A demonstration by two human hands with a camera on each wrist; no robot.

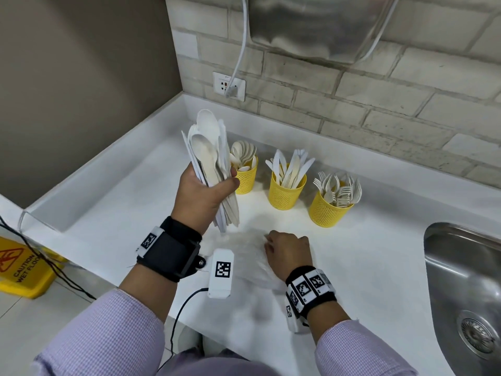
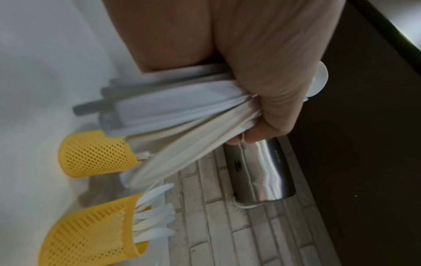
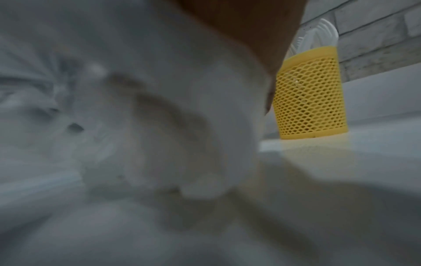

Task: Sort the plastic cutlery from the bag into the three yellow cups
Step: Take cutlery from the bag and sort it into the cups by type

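Note:
My left hand [image 1: 203, 191] grips a thick bundle of white and cream plastic cutlery [image 1: 210, 156], spoon bowls up, raised above the counter just left of the cups. The left wrist view shows the bundle's handles [image 2: 182, 126] fanning out below my fist [image 2: 268, 90]. Three yellow mesh cups stand in a row: the spoon cup [image 1: 246, 176], the knife cup [image 1: 286, 189] and the fork cup [image 1: 329, 210]. My right hand [image 1: 287, 252] lies curled on the clear plastic bag [image 1: 244, 256], gripping it flat on the counter. In the right wrist view the crumpled bag [image 3: 136, 126] fills the picture, with the fork cup [image 3: 309, 95] behind.
A steel sink [image 1: 466, 289] is set into the white counter [image 1: 366, 267] at the right. A brick wall with a socket [image 1: 229, 86], a white cable and a steel dryer [image 1: 320, 25] stands behind the cups. A yellow wet-floor sign [image 1: 24, 267] stands on the floor at the left.

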